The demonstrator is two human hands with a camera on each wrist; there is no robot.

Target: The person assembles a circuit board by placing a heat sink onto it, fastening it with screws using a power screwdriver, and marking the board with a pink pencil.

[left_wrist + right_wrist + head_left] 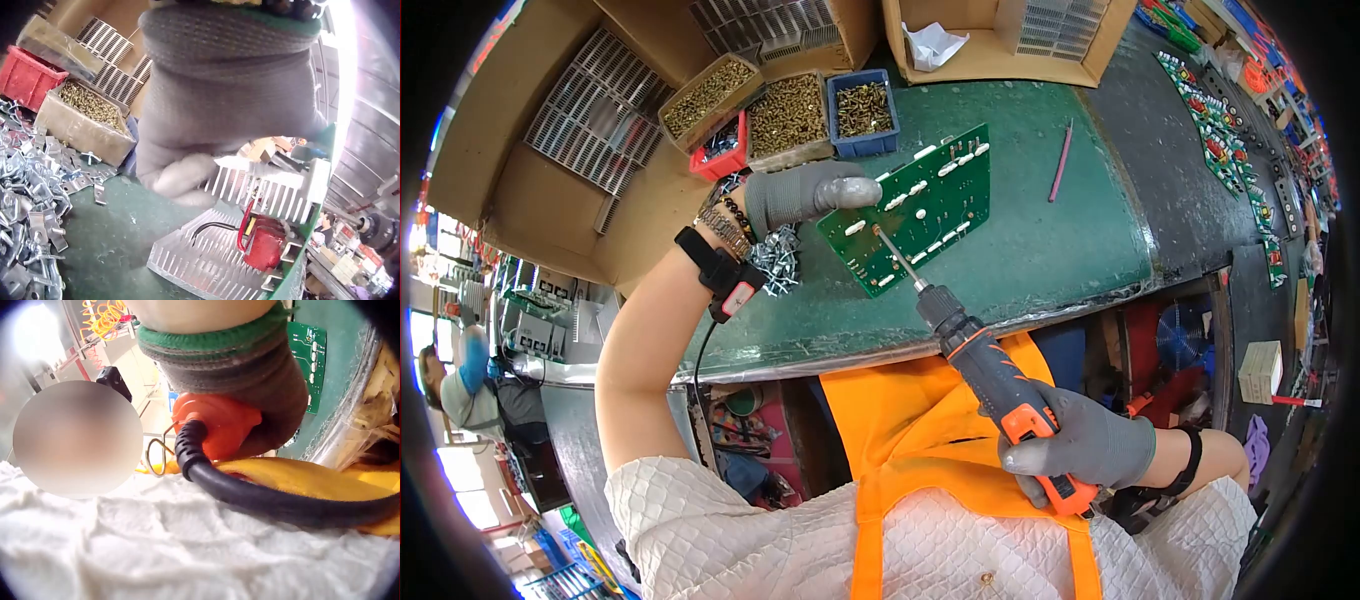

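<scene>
My gloved left hand (805, 193) grips a green circuit board (945, 200) by its upper left edge and holds it tilted over the table. Finned metal heat sinks (206, 256) and a red wire-wound part (265, 244) show on the board's other side in the left wrist view. In my gloved right hand (1090, 440) is a black and orange electric screwdriver (990, 370), its fingers wrapped round the handle. The bit's tip meets the board's left part, just beside a white component. A thick black cord (250, 494) leaves the screwdriver's orange end cap.
Loose metal clips (778, 262) are heaped left of the board. Behind stand a blue bin (890, 140) and cardboard trays of brass screws (785, 115), plus a red bin (738, 160). Cardboard boxes (1090, 75) line the back. A pink stick (1061, 162) lies to the right.
</scene>
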